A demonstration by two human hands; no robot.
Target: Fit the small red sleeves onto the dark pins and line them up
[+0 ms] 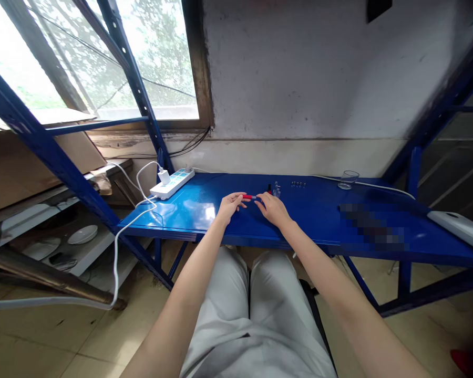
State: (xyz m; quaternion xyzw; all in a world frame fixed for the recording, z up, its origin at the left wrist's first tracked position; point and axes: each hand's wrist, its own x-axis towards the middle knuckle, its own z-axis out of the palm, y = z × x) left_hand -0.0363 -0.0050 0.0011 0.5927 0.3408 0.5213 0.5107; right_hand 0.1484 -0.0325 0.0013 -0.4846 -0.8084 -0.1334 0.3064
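Red pen, pinched between left hand, right hand

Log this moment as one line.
left hand: pinching red stick | right hand: at its other end | over: blue table | nearby: power strip, glass
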